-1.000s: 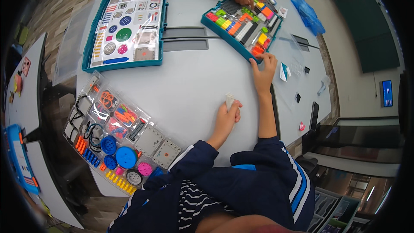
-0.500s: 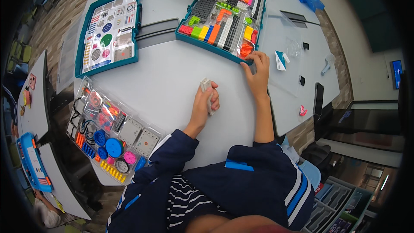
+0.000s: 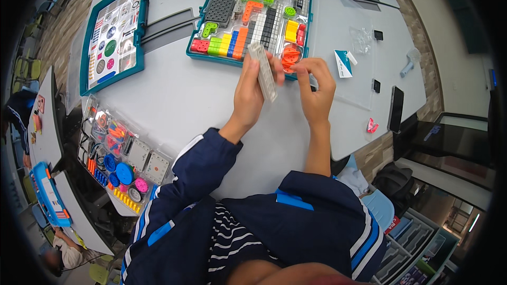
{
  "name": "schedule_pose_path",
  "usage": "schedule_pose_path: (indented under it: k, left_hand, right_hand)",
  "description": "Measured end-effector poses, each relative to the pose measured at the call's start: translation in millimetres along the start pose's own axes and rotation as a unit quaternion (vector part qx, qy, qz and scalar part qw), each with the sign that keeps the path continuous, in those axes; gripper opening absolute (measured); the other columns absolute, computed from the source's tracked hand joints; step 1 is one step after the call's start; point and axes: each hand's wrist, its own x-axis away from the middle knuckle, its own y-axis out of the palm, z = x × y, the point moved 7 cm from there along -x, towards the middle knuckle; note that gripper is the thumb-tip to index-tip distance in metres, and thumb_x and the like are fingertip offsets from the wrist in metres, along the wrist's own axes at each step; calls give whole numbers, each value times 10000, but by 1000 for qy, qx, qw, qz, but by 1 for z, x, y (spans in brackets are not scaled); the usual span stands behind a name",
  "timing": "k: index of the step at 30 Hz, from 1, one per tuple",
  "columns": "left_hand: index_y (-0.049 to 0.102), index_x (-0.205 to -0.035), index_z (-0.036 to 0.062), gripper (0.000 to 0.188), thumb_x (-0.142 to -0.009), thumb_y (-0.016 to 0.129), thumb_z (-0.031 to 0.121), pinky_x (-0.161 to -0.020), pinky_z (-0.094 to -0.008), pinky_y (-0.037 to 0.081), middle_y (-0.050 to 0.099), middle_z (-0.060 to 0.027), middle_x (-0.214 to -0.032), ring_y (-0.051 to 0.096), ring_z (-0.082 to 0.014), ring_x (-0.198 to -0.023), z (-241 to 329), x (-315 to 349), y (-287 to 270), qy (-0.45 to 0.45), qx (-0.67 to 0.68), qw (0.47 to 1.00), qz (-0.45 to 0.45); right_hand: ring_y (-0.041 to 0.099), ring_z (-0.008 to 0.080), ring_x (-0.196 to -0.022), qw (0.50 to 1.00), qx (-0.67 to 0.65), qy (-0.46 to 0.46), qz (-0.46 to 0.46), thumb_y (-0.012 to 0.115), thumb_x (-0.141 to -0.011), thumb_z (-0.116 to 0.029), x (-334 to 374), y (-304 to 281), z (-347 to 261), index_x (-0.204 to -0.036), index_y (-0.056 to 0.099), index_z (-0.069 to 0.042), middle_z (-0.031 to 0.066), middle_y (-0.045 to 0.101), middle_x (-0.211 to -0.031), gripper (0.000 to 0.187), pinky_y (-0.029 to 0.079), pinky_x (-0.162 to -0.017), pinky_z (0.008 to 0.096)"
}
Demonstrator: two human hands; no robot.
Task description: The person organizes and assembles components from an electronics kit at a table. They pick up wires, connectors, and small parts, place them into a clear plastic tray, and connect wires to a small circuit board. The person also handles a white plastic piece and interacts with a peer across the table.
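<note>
A pale grey-white studded building-block bar (image 3: pixel 262 71) stands tilted in my left hand (image 3: pixel 248 97), its fingers wrapped round it just over the near edge of the case. My right hand (image 3: pixel 318 92) is at the near right corner of the teal parts case (image 3: pixel 243 64), thumb and forefinger drawn together beside the orange round pieces (image 3: pixel 290 57). Whatever may be between those fingertips is too small to tell. In the case lie rows of coloured blocks (image 3: pixel 226 44), a dark grey plate (image 3: pixel 219 7), a green angled piece (image 3: pixel 209 29) and yellow blocks (image 3: pixel 291 31).
Left of the case lies its open teal lid (image 3: pixel 84 74) with a parts sheet. A clear tray of wheels, gears and grey modules (image 3: pixel 140 153) sits at the table's near left. To the right are a blue-white card (image 3: pixel 343 64), a phone (image 3: pixel 395 108) and a small handheld fan (image 3: pixel 410 62).
My left hand has raised the grey-white bar toward the case. The right hand's fingers have moved from the case's edge to a pinch by its corner. Another person's hands have left the view.
</note>
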Motion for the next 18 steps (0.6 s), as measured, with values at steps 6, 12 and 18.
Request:
schedule_pose_path:
  k: [6,12,18]
  left_hand:
    - [404,-1245,38,355,-1075,286,325,-956,-377,467,565,-173,-1157,598,-262,-1083,7,-32,7,57,-71,996,-3]
    - [351,-1224,14,348,-1070,351,327,-940,-378,499,577,-185,-1141,616,-235,-1058,6,-19,-3,146,-209,967,-26]
    - [311,-1222,-2,437,-1059,370,399,-840,-371,562,594,-240,-1115,674,-285,-967,5,-11,-25,184,-233,955,12]
  right_hand:
    - [644,162,-851,988,-124,83,-33,765,-844,-128,6,17,-5,-1085,646,18,108,671,-984,306,537,-719,286]
    - [654,154,-915,971,-154,150,-102,747,-830,-25,13,38,4,-1132,634,33,112,670,-1048,328,558,-763,277]
    - [676,170,-938,964,-196,127,-129,745,-830,-53,15,52,-2,-1123,650,27,116,696,-1068,318,560,-734,266]
